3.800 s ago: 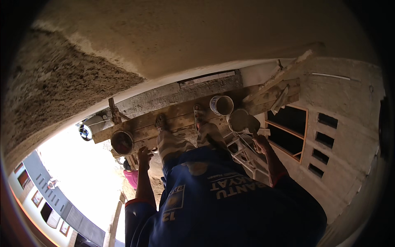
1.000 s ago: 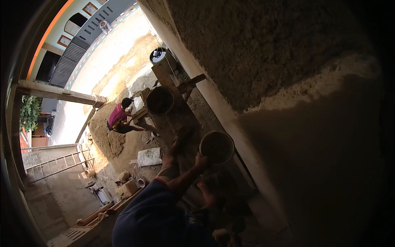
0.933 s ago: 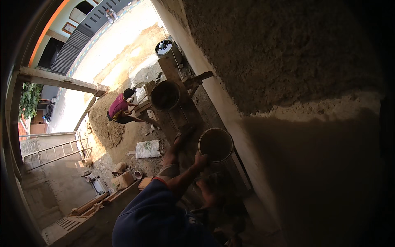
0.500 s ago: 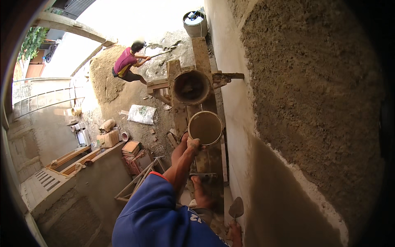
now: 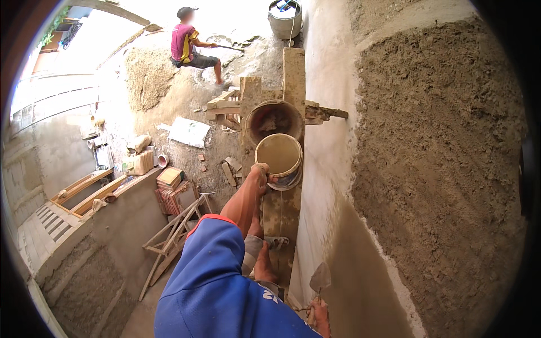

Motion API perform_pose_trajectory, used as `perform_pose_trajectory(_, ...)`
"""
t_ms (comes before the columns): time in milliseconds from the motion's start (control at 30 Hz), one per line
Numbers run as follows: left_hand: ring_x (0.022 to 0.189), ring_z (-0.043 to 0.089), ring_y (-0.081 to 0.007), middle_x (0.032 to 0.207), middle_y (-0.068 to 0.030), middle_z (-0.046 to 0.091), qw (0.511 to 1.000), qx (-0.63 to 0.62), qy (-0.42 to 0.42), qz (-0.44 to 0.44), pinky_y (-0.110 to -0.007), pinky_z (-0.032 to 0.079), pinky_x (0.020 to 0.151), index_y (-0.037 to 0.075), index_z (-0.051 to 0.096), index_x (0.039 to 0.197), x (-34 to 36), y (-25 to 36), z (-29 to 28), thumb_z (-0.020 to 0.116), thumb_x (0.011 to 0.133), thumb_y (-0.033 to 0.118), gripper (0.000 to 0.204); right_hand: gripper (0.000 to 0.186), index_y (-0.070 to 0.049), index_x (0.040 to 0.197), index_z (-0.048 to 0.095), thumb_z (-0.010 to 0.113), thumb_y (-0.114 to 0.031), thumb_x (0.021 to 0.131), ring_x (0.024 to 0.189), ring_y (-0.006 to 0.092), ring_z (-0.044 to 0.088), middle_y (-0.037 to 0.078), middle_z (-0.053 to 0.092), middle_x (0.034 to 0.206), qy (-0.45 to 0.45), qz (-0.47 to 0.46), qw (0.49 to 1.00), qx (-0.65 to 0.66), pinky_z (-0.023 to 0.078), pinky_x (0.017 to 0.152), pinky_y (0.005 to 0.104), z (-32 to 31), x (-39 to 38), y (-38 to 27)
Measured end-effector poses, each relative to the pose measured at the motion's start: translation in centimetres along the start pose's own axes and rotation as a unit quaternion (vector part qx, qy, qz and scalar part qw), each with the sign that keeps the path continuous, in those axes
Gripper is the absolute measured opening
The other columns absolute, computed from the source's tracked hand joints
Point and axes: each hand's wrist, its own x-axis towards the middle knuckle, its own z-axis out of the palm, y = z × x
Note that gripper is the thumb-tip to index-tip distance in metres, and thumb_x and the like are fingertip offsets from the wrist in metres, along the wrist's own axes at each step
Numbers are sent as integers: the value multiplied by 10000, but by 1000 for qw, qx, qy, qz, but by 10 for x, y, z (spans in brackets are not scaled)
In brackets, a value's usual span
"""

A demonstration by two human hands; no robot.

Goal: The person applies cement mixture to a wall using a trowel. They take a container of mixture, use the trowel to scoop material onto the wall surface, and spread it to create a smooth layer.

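My left hand (image 5: 261, 171) is closed on the near-left rim of a round bucket (image 5: 286, 181), which looks full of smooth greyish-brown material. The bucket is over the wooden planks (image 5: 274, 211) of a scaffold, close to a wider tub (image 5: 253, 125) with some dark mortar in its bottom. Low at the right, my right hand (image 5: 319, 316) grips the handle of a trowel (image 5: 320, 278). Its pointed blade is up beside the smooth wall, touching or just apart, I cannot tell. My feet are on the planks between the two hands.
Rough wet plaster (image 5: 428, 141) covers the wall on my right. Beyond the scaffold, a co-worker (image 5: 183, 42) handles a long tool by a sand pile (image 5: 143, 76). A dark bucket (image 5: 285, 22) stands at the far end. Stacked tiles (image 5: 169, 194) and a wooden trestle (image 5: 174, 231) are below left.
The bucket has shifted away from me towards the tub, with my left hand still on its rim. The co-worker has become more upright. My view has moved too.
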Motion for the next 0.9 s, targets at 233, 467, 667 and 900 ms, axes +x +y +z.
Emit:
perform_pose_trajectory(233,430,563,-266,813,-188,644,982,95,79,-143,-387,566,415,1,604,1047,51,10,-10,416,913,10,232,186,-41,1015,507,585,-110,862,476,180,561,74,556,663,-9,-9,1000,-24,490,406,335,5,-7,-27)
perform_pose_trajectory(467,463,582,-271,879,-192,659,983,110,-13,-147,-383,578,439,-1,586,1113,79,21,-24,412,924,38,260,201,-29,978,514,631,-126,847,458,165,560,66,566,650,-8,-25,1000,-7,476,389,314,12,-16,-44)
perform_pose_trajectory(667,474,594,-293,881,-210,653,975,137,-37,-173,-381,571,430,-15,571,1129,75,34,-11,411,910,25,275,200,-29,988,508,621,-121,849,456,166,560,69,567,644,11,-10,1000,-8,480,393,319,19,-18,-49)
perform_pose_trajectory(900,481,608,-329,858,-241,638,980,121,-26,-157,-376,553,403,-38,552,1131,74,32,-20,409,882,-6,289,213,-33,1054,511,574,-119,869,479,169,566,67,558,672,-10,-14,999,-43,500,411,335,22,-19,-60)
